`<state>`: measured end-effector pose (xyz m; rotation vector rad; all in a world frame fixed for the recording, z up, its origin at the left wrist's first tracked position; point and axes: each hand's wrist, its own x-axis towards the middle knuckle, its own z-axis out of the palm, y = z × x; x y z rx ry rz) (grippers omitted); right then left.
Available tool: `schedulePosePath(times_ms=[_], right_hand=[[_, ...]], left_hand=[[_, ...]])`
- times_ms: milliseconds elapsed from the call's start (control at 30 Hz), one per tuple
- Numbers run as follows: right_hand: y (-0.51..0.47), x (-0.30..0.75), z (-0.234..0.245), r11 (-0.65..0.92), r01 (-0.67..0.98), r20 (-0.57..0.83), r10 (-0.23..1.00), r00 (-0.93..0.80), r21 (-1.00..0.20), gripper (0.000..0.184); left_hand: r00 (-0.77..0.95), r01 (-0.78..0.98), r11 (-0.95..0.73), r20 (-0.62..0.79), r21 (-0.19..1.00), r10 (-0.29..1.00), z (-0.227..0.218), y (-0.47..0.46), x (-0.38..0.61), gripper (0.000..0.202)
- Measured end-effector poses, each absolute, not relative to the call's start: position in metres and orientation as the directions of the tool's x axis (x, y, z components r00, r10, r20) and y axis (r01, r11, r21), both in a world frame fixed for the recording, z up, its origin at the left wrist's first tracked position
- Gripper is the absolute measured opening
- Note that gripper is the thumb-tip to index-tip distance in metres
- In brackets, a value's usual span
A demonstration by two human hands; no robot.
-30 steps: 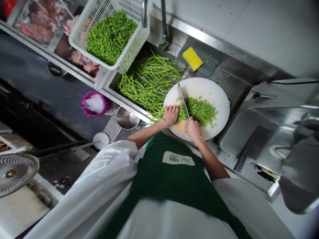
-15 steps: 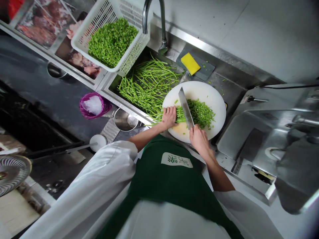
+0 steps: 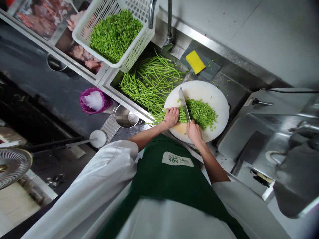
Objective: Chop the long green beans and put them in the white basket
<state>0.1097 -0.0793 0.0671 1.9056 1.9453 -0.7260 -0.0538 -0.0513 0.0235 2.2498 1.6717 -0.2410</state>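
My left hand (image 3: 171, 117) is closed over a bundle of long green beans (image 3: 163, 115), pressing it onto the round white cutting board (image 3: 211, 93). My right hand (image 3: 194, 130) grips the handle of a cleaver (image 3: 184, 103), whose blade stands on the beans just right of my left fingers. A heap of chopped bean pieces (image 3: 201, 113) lies on the board to the right of the blade.
The sink (image 3: 113, 85) to the left holds many whole green beans (image 3: 149, 81) under a tap (image 3: 169, 23). A white basket (image 3: 139, 39) of chopped beans (image 3: 113, 35) rests on the sink's far corner. A yellow sponge (image 3: 195, 61), a purple-bagged bin (image 3: 93, 100), a metal pot (image 3: 126, 117) and a steel machine (image 3: 269, 132) stand around.
The cleaver was lifted and tilted half a second ago and has come down on the beans again. My left hand stays on the bundle.
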Motion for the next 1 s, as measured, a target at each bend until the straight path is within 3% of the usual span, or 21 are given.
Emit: schedulePosePath(times_ms=[100, 233, 333, 800, 1000], right_hand=[[-0.073, 0.126, 0.070, -0.001, 0.989, -0.563, 0.822, -0.083, -0.147, 0.033], [-0.083, 0.137, 0.096, -0.013, 0.993, -0.541, 0.840, -0.052, -0.115, 0.034], [-0.102, 0.130, 0.116, -0.016, 0.996, -0.515, 0.857, -0.031, -0.087, 0.037], [-0.098, 0.119, 0.095, 0.045, 0.994, -0.605, 0.790, -0.098, -0.102, 0.032], [-0.093, 0.109, 0.066, -0.011, 0.993, -0.573, 0.817, -0.060, -0.120, 0.034]], left_hand=[[0.244, 0.967, -0.203, -0.341, 0.151, 0.908, 0.026, -0.052, -0.048, 0.089], [0.211, 0.977, -0.179, -0.358, 0.120, 0.909, 0.028, -0.053, -0.049, 0.114], [0.204, 0.979, -0.177, -0.382, 0.103, 0.901, 0.027, -0.056, -0.056, 0.121], [0.265, 0.964, -0.236, -0.332, 0.126, 0.905, 0.027, -0.064, -0.058, 0.095], [0.260, 0.964, -0.223, -0.342, 0.144, 0.903, 0.021, -0.064, -0.059, 0.095]])
